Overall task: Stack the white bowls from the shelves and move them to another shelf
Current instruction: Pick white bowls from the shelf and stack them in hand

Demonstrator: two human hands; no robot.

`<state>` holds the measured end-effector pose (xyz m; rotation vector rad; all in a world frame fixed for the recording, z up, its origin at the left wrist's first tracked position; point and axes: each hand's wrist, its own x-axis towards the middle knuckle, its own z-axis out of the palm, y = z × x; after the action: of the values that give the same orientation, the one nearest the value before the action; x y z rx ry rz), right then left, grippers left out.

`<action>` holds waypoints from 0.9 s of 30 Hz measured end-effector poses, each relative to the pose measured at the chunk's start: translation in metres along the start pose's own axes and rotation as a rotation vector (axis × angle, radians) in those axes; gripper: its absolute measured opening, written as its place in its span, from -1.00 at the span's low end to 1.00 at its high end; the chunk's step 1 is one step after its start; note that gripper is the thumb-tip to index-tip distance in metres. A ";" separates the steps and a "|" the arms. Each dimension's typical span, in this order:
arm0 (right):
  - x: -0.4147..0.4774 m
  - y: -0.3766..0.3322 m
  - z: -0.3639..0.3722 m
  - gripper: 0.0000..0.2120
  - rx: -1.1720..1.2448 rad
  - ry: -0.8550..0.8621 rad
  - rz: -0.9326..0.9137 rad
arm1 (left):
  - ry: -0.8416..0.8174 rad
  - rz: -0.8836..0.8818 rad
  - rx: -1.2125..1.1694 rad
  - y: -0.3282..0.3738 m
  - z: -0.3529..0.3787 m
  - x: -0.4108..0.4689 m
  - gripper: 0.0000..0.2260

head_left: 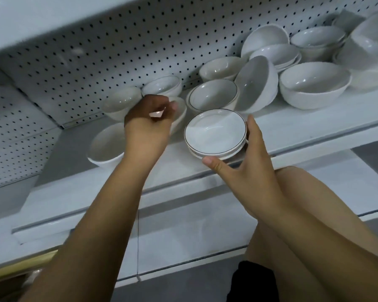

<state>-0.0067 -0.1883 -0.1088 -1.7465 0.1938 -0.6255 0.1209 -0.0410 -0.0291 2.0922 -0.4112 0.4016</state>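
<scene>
My right hand point(244, 162) holds a short stack of shallow white dishes with a dark rim line point(215, 132), thumb at the front edge and fingers along the right side, just above the shelf's front. My left hand point(146, 123) reaches over a white bowl point(179, 112) on the shelf, fingers curled at its rim, and hides most of it. Other white bowls surround it: one at the left front point(106, 147), one behind point(162, 85), a dark-rimmed one point(213, 95) in the middle.
The white shelf point(303, 125) has a pegboard back wall point(118, 46) and another shelf close overhead point(52, 14). Several larger white bowls crowd the right side point(314, 85), one tilted on its side point(256, 83). My bare knee point(310, 192) is below the shelf edge.
</scene>
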 end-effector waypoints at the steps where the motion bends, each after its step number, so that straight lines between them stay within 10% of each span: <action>1: 0.001 0.000 0.001 -0.12 -0.005 0.013 0.002 | -0.027 0.025 0.069 -0.004 0.002 0.015 -0.81; 14: -0.001 0.003 0.001 0.02 -0.111 0.050 0.001 | -0.388 0.052 0.732 -0.034 0.029 0.129 -0.49; 27: -0.001 0.005 -0.003 -0.05 -0.042 0.040 0.029 | -0.331 -0.012 0.402 -0.045 0.035 0.133 -0.65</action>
<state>-0.0083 -0.1915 -0.1135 -1.7696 0.2612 -0.6392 0.2637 -0.0657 -0.0227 2.5641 -0.5444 0.1336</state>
